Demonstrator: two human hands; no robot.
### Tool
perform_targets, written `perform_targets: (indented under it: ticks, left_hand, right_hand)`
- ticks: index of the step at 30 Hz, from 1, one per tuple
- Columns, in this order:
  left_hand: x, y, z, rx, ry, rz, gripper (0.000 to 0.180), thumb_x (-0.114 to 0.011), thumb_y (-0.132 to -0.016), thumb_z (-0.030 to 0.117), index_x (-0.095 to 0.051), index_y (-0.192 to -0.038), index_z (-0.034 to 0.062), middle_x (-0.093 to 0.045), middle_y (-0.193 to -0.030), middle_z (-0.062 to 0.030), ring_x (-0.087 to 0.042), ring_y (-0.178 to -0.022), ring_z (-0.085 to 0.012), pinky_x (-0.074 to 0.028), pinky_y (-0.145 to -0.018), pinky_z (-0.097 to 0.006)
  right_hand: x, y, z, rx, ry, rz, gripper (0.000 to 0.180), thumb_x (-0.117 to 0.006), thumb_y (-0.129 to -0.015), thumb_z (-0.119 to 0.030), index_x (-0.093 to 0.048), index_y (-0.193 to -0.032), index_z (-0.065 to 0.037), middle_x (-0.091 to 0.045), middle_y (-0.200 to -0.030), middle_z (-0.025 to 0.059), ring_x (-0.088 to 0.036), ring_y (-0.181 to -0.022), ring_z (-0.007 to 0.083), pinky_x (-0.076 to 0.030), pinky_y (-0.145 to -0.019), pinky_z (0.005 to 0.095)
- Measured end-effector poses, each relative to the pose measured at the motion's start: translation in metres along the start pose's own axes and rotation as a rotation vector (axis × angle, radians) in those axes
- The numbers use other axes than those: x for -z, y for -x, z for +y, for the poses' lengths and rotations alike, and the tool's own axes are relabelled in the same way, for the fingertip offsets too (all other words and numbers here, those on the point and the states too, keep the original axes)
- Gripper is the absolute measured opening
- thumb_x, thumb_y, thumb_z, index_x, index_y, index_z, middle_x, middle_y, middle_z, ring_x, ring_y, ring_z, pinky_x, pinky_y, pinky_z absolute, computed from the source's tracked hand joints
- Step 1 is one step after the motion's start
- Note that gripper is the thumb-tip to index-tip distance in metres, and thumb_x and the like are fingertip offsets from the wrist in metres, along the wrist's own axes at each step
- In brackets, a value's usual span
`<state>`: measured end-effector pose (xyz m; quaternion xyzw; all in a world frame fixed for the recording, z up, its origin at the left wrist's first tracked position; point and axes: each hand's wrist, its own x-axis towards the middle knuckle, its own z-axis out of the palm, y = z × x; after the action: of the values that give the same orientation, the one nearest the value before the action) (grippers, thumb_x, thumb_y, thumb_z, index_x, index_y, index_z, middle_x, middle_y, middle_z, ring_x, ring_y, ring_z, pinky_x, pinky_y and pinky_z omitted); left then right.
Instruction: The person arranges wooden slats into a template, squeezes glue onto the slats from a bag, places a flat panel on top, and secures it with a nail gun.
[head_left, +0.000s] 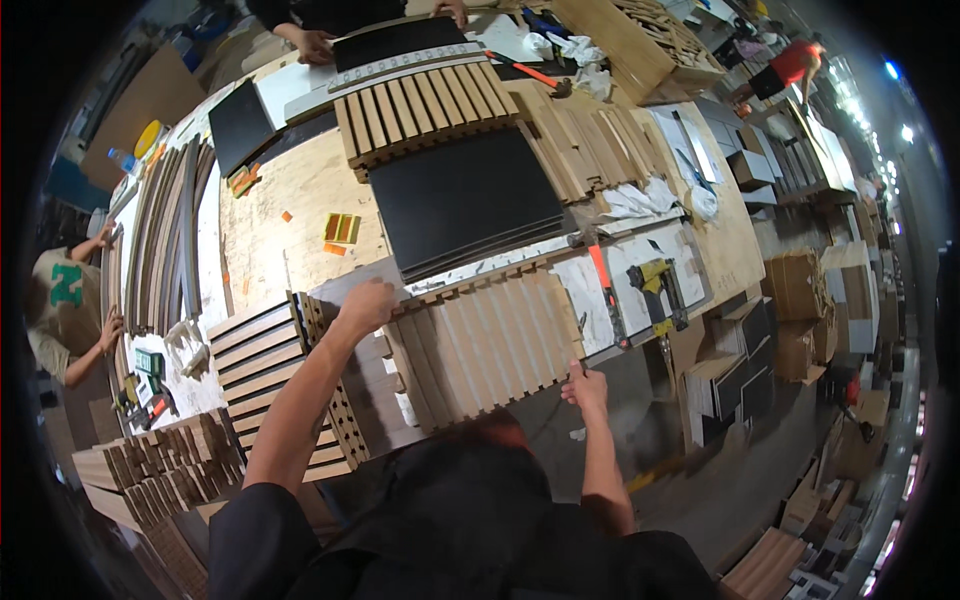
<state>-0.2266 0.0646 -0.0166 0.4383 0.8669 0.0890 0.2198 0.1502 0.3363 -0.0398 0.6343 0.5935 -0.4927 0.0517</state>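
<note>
Pale plywood tops the broad table (pixel 270 250) before us. On its near side, directly in front of our body, lies the ridged wooden panel (pixel 490 340), its slats parted by light lines; we take it as the centre of our clock, with 12 pointing away from us. At 12 o'clock, just past its far edge, we have a stack of black boards (pixel 468 200), and beyond that, on the same line, a slatted wooden stack (pixel 425 110). Between 2 and 3 o'clock sits a yellow-and-black power tool (pixel 657 290); nearer, at 2, lies an orange-handled hammer (pixel 607 290). Our left hand (pixel 370 303) is at 10, fingers curled down by the panel's corner; our right hand (pixel 585 385), near 4, has its fingers bent at the edge. We cannot tell whether either one grips. Small orange-and-yellow pieces (pixel 342 228) lie toward 11.
</note>
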Motion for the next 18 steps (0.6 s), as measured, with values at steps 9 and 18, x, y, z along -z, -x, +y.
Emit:
perform_targets:
  ticks: [9, 18]
  left_hand:
    - [-0.01, -0.004, -0.016, -0.125, 0.157, 0.106, 0.015, -0.065, -0.086, 0.017, -0.065, -0.089, 0.0023, -0.063, -0.094, -0.0195, -0.062, -0.094, -0.0414, -0.05, -0.079, -0.048]
    - [-0.008, 0.011, 0.0, -0.048, 0.262, 0.195, 0.033, -0.064, -0.091, 0.02, -0.061, -0.115, -0.0031, -0.061, -0.113, -0.0245, -0.058, -0.105, -0.0451, -0.048, -0.09, -0.048]
  right_hand:
    - [-0.002, 0.0, 0.006, 0.032, -0.148, -0.035, 0.051, -0.053, -0.101, -0.039, -0.061, -0.089, 0.01, -0.07, -0.073, 0.0168, -0.068, -0.055, 0.0202, -0.05, -0.045, 0.029]
    - [0.015, 0.005, 0.003, 0.067, 0.002, -0.19, 0.041, -0.048, -0.102, -0.029, -0.065, -0.086, 0.005, -0.07, -0.072, 0.0161, -0.071, -0.062, 0.0253, -0.055, -0.054, 0.0369]
